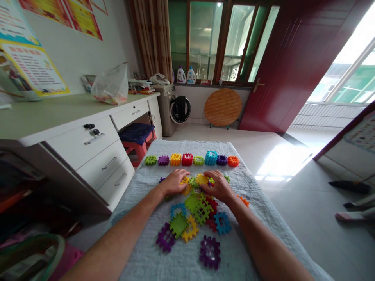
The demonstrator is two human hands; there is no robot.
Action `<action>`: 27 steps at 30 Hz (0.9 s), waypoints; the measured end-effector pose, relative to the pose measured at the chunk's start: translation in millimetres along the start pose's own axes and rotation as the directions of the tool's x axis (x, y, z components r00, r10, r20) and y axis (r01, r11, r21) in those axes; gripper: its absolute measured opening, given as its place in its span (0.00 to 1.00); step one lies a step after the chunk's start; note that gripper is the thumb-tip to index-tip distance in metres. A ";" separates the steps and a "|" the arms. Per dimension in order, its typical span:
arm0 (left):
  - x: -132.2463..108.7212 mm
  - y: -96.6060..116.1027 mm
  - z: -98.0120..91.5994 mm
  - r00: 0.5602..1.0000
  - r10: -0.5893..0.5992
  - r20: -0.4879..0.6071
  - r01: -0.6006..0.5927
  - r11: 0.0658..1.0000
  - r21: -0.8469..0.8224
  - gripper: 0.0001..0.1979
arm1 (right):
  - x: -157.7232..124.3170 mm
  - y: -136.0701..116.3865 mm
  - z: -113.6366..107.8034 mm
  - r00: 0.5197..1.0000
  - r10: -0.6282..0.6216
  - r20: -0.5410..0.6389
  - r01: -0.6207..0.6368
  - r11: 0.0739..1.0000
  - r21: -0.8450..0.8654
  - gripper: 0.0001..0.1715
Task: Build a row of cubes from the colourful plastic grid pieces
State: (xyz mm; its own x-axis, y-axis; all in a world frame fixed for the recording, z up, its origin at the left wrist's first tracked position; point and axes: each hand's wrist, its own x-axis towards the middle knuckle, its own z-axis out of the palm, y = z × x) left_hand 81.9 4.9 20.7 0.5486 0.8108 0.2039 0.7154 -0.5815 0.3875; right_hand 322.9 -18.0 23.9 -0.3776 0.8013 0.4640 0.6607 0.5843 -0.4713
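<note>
My left hand (175, 182) curls around a yellow lattice building tile (184, 180) in the middle of the cloth-covered table. A solid yellow building tile (201, 179) is pinched in my right hand (217, 185), whose thumb and fingertips bend over its edge. A small multicoloured piece (211, 182) shows by the right fingers. Between the hands lie green tiles (197, 189). Nearer to me is a loose pile of notched plastic tiles: light green (179, 224), blue (222, 223), yellow (190, 228) and purple (166, 237). A separate purple tile (210, 252) lies closest. My fingers partly hide the held tiles.
Along the far side stands a row of assembled cubes, among them a red cube (187, 159) and a tall turquoise one (211, 158). An orange tile (243, 201) lies beside my right forearm. A white desk (96, 144) and a stool (137, 134) are at left.
</note>
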 end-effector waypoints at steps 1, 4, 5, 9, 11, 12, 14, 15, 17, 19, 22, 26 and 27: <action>-0.2 -0.4 -3.4 0.999 -0.006 0.039 0.006 1.000 0.001 0.23 | -1.1 -3.4 -0.9 1.000 -0.013 0.010 0.013 1.000 0.006 0.21; 0.7 -1.7 -10.6 0.993 -0.003 0.122 0.006 1.000 -0.020 0.27 | -3.6 -11.4 0.3 0.998 -0.044 0.050 0.044 0.999 0.009 0.22; 1.5 -2.2 -11.7 0.991 0.004 0.134 0.000 1.000 -0.030 0.27 | -4.0 -12.9 1.8 0.997 -0.047 0.064 0.047 0.999 0.003 0.23; 4.1 -5.5 -11.3 0.992 0.008 0.129 -0.006 1.000 -0.015 0.26 | -4.8 -12.8 8.2 0.988 -0.053 0.148 0.057 0.998 -0.023 0.28; 3.6 -7.6 -11.9 0.993 -0.009 0.115 0.009 1.000 0.001 0.26 | -5.3 -11.0 9.1 0.982 -0.053 0.179 0.057 0.998 -0.018 0.30; 2.8 -8.1 -13.3 0.995 -0.021 0.102 0.020 1.000 0.010 0.26 | -5.7 -10.2 8.9 0.982 -0.054 0.183 0.056 0.998 -0.010 0.32; 0.4 -6.2 -18.7 0.998 -0.042 0.056 0.040 0.999 0.023 0.26 | -6.4 -8.8 7.6 0.985 -0.054 0.167 0.052 0.999 0.015 0.34; -0.8 -3.2 -22.5 0.999 -0.047 0.025 0.047 0.999 0.021 0.26 | -6.6 -8.0 6.9 0.988 -0.050 0.149 0.045 0.998 0.036 0.34; -2.3 7.1 -30.4 0.999 -0.040 -0.028 0.039 0.999 -0.009 0.26 | -6.6 -5.0 5.9 0.996 -0.013 0.094 0.004 0.996 0.093 0.31; -1.2 21.7 -35.6 0.999 -0.010 -0.043 0.007 0.998 -0.059 0.27 | -6.2 0.5 6.2 0.998 0.066 0.017 -0.067 0.986 0.154 0.26; 5.2 42.9 -32.6 0.999 0.050 0.012 -0.049 0.995 -0.085 0.26 | -5.7 12.7 7.9 0.980 0.181 -0.083 -0.158 0.961 0.228 0.22; 13.7 55.0 -15.3 0.988 0.089 0.125 -0.087 0.996 -0.026 0.27 | -6.6 26.0 9.4 0.958 0.257 -0.127 -0.215 0.937 0.274 0.20; 14.5 55.3 -11.5 0.986 0.089 0.142 -0.089 0.996 -0.005 0.27 | -7.0 27.7 9.6 0.955 0.266 -0.131 -0.222 0.935 0.277 0.19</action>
State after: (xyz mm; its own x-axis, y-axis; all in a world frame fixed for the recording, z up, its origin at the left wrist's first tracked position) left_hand 124.4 -14.8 55.5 0.6659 0.7383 0.1073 0.6617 -0.6509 0.3722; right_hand 337.6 -6.2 0.4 -0.1002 0.9038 0.4160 0.5218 0.4037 -0.7514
